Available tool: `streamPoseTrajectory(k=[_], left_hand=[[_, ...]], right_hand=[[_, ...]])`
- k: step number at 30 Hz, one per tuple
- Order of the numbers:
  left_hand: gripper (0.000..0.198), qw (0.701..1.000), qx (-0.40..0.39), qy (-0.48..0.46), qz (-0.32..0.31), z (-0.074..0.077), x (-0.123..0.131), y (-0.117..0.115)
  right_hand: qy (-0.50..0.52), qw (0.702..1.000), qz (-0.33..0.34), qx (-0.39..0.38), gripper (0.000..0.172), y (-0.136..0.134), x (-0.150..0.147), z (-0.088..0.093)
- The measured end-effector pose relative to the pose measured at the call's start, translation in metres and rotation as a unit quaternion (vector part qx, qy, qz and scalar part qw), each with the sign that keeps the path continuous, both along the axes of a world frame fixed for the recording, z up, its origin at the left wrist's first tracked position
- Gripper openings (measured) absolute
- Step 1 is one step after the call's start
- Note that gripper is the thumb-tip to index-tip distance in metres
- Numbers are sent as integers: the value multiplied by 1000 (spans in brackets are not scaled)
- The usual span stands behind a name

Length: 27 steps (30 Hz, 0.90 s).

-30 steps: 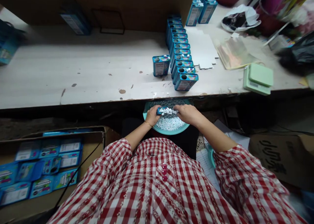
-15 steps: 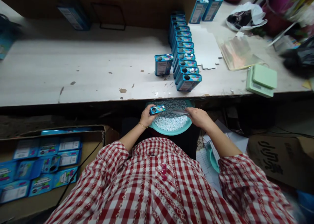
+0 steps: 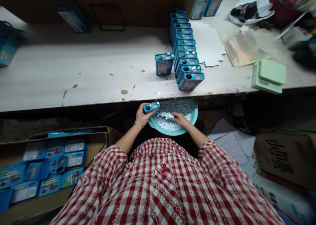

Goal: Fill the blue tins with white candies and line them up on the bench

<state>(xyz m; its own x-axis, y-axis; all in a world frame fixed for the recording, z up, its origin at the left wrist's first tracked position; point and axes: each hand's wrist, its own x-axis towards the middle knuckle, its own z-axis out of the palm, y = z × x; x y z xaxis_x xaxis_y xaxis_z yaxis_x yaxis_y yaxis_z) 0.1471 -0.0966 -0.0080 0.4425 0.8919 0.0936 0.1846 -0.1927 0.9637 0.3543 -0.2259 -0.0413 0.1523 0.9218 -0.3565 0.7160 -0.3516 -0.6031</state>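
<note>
Upright blue tins [image 3: 186,54] lined the scuffed white table [image 3: 86,80] beyond the teal basin [image 3: 172,133]. The left hand [image 3: 142,116] gripped a blue tin [image 3: 151,107]; the half-curled right hand [image 3: 179,119] lay in white candies [image 3: 164,118].

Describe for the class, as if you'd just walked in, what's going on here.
The left hand holds a small blue tin over a teal basin of white candies, while the right hand rests among the candies. A row of matching tins stands on the worn workbench just beyond.
</note>
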Motion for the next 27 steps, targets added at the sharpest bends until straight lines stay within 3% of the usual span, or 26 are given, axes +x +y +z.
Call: streamPoseTrajectory(k=[3,7,10,14,18,23,27], left_hand=[[44,1000,26,18,1,-2,2,-1],[41,996,51,60,-39,-8,17,-8],[38,987,84,112,-77,-10,30,-14],[38,974,113,166,-104,-7,40,-19],[39,966,122,196,-115,-4,42,-22],[37,966,128,191,-120,-9,44,-23],[37,976,115,143,-115,-15,38,-22]], right_hand=[[43,999,-6,7,35,-18,26,26],[65,997,7,51,34,-25,43,78],[5,998,41,38,33,-18,38,119],[-162,981,104,-32,38,-3,19,159],[-273,947,159,-61,34,9,-1,178],[-323,925,193,-61,30,18,-24,193],[-338,919,199,-45,29,9,-16,201]])
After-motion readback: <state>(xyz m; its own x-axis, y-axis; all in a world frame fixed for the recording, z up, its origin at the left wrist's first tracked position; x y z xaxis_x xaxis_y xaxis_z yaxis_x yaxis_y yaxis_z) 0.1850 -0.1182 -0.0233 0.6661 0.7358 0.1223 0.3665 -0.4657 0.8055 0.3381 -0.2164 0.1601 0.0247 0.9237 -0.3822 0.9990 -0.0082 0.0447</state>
